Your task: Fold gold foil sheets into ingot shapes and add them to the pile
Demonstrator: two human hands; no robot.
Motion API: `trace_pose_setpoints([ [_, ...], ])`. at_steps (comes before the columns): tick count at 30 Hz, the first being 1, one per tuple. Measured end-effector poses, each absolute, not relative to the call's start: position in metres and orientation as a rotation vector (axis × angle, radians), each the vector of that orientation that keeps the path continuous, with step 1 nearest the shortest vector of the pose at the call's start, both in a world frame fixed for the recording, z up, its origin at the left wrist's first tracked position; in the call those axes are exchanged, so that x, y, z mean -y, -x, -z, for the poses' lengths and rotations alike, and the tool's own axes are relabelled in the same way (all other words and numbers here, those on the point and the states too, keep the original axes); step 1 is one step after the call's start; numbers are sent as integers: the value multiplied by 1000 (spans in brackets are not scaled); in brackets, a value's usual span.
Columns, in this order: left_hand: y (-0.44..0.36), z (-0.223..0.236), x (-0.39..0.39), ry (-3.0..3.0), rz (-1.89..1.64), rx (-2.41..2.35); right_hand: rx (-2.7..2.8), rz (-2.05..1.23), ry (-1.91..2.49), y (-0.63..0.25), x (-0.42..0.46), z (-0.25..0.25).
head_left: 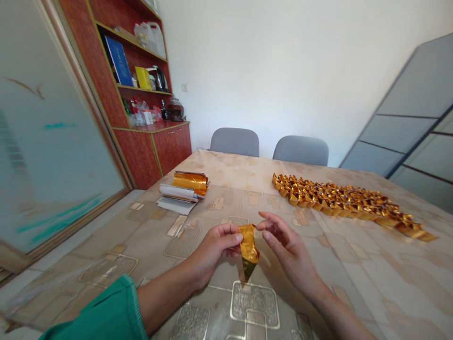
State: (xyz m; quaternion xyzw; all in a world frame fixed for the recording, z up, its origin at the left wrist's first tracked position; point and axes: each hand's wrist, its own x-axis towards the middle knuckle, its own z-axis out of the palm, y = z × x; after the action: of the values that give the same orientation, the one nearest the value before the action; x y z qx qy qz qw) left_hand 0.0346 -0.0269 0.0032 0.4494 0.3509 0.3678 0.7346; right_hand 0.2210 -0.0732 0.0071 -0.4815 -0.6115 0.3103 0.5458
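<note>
Between thumb and fingers of my left hand (pixel 221 243) is a piece of folded gold foil paper (pixel 249 245), held upright above the table with a pointed lower end. My right hand (pixel 285 245) is just to the right of it, thumb and fingers apart; the fingertips come close to the paper's upper right edge, and I cannot tell whether they touch it. Many folded gold paper pieces (pixel 336 198) lie in close rows at the right of the table. A stack of gold and white paper sheets (pixel 187 186) lies at the back left.
The table (pixel 148 255) has a patterned, glossy cover. Two grey chairs (pixel 234 141) stand at its far edge, before a white wall. A red-brown cabinet (pixel 152 146) with bottles and boxes on its shelves is at the left, beside a frosted sliding door (pixel 53 118).
</note>
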Motion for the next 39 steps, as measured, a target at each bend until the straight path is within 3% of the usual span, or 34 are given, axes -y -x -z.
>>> trace_pose_setpoints([
  [6,-27,1,21,-726,-726,-719,2003,-523,947,-230,70,-1],
  [16,-30,5,23,-716,-694,-781,2071,-379,935,-232,73,-10],
  [30,-42,2,36,-927,-965,-791,1400,-909,1191,-214,67,5],
  [39,-44,5,39,-1100,-1013,-831,1478,-771,1185,-209,70,2],
])
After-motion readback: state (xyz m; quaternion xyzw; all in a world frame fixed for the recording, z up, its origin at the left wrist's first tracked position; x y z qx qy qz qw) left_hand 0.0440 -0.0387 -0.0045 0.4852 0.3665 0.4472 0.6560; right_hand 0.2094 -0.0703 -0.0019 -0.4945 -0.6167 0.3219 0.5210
